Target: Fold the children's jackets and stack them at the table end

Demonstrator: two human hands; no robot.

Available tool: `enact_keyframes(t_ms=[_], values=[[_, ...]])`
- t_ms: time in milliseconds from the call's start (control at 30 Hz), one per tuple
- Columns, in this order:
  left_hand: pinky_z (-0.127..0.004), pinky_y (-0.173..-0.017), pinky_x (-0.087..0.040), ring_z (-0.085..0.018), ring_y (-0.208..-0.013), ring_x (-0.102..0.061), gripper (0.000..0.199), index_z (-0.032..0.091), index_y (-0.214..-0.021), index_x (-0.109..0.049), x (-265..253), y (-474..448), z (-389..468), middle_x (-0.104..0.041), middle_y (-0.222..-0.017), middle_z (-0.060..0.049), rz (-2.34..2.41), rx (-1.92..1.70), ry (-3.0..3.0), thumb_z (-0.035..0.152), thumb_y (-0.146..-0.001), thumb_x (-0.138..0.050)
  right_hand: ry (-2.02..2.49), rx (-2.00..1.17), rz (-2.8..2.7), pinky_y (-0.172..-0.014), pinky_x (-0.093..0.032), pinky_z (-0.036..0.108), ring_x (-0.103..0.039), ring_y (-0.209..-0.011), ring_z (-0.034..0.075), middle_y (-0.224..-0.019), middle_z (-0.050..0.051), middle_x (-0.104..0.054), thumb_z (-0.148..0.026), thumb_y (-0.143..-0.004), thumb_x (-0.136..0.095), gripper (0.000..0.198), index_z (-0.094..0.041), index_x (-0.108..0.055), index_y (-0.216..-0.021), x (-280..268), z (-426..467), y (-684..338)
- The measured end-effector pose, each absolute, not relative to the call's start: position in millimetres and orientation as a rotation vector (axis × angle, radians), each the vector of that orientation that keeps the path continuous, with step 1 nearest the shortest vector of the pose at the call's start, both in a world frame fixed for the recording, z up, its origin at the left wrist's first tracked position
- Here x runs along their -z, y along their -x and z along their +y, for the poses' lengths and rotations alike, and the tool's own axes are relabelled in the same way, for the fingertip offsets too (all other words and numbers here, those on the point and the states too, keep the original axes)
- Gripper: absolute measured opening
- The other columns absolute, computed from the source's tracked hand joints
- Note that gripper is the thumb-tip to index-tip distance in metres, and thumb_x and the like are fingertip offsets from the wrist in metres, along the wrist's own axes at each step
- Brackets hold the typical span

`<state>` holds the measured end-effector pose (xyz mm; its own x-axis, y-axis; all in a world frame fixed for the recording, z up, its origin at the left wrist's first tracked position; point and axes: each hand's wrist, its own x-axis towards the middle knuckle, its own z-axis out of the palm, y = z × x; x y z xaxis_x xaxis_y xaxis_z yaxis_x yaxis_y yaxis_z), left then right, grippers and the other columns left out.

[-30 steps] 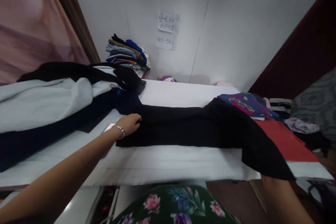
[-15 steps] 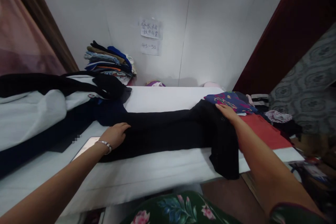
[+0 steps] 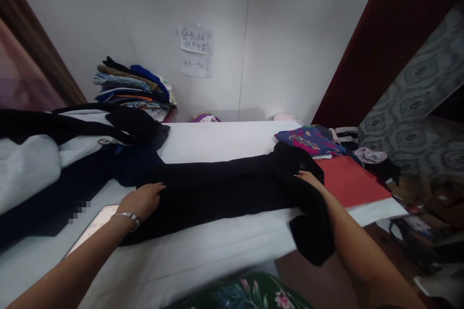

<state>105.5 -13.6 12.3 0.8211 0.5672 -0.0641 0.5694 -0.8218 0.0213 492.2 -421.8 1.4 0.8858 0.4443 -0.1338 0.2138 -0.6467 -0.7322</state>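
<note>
A long black garment (image 3: 217, 188), folded lengthwise, lies across the white-covered table; I cannot tell exactly what kind it is. My left hand (image 3: 143, 201), wearing a silver bracelet, is closed on its left part, fingers bent into the cloth. At the opposite end, my right hand (image 3: 308, 179) pinches the fabric, its fingers partly sunk in a fold. A loose black flap hangs over the front table edge below my right forearm. Just left of my left wrist lies a phone (image 3: 94, 227) with a lit screen, partly covered by my arm.
White, black and navy clothes (image 3: 32, 159) are heaped at the left. A folded clothes stack (image 3: 132, 87) stands at the back left. A patterned blue garment (image 3: 308, 141) and a red cloth (image 3: 353, 181) lie at the right. Paper signs (image 3: 195, 50) hang on the wall.
My right hand has moved nearer to me, drawing the garment's right end into a bunched fold. The view has shifted right, so most things appear farther left. My left hand stays on the garment.
</note>
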Motion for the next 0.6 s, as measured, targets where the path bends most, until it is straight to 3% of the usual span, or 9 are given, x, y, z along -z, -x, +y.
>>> enact_keyframes(t_ms=[67, 167, 300, 433, 600], values=[[-0.039, -0.100, -0.046, -0.028, -0.120, -0.056, 0.050, 0.017, -0.117, -0.067, -12, -106, -10, -0.059, -0.131, -0.008, 0.952, 0.072, -2.931, 0.017, -0.075, -0.042, 2.344, -0.416, -0.442, -0.071, -0.051, 0.032, -0.064, -0.072, 0.022, -0.064, 0.002, -0.064, -0.022, -0.066, -0.061, 0.004, -0.018, -0.063, -0.066, 0, -420, -496], [-0.036, -0.096, -0.049, -0.028, -0.114, -0.060, 0.051, 0.022, -0.118, -0.067, -21, -104, -4, -0.062, -0.127, -0.005, 0.975, 0.106, -2.847, 0.019, -0.072, -0.045, 2.413, -0.424, -0.431, -0.072, -0.051, 0.029, -0.064, -0.077, 0.020, -0.079, 0.005, -0.069, -0.021, -0.066, -0.063, 0.022, -0.016, -0.069, -0.087, -11, -413, -506], [-0.034, -0.092, -0.050, -0.026, -0.105, -0.065, 0.049, 0.024, -0.122, -0.064, -46, -116, -2, -0.068, -0.118, -0.003, 0.962, 0.069, -2.730, 0.034, -0.080, -0.043, 2.477, -0.383, -0.455, -0.062, -0.050, 0.028, -0.064, -0.075, 0.019, -0.096, 0.008, -0.069, -0.041, -0.080, -0.056, 0.043, -0.018, -0.062, -0.116, -35, -388, -524], [-0.038, -0.104, -0.039, -0.027, -0.123, -0.052, 0.057, 0.018, -0.127, -0.060, -48, -150, -5, -0.056, -0.134, -0.008, 0.969, -0.078, -2.831, 0.050, -0.087, -0.034, 2.588, -0.283, -0.520, -0.069, -0.050, 0.031, -0.064, -0.084, 0.024, -0.096, 0.014, -0.069, -0.057, -0.083, -0.050, 0.052, -0.012, -0.065, -0.105, -48, -348, -544], [-0.048, -0.111, -0.023, -0.029, -0.139, -0.029, 0.065, 0.015, -0.140, -0.046, -3, -173, 4, -0.037, -0.149, -0.013, 1.051, 0.158, -2.960, 0.052, -0.088, -0.033, 2.749, -0.140, -0.489, -0.084, -0.045, 0.032, -0.060, -0.105, 0.026, -0.108, 0.015, -0.066, -0.037, -0.089, -0.046, 0.031, -0.015, -0.067, -0.098, -27, -343, -544]])
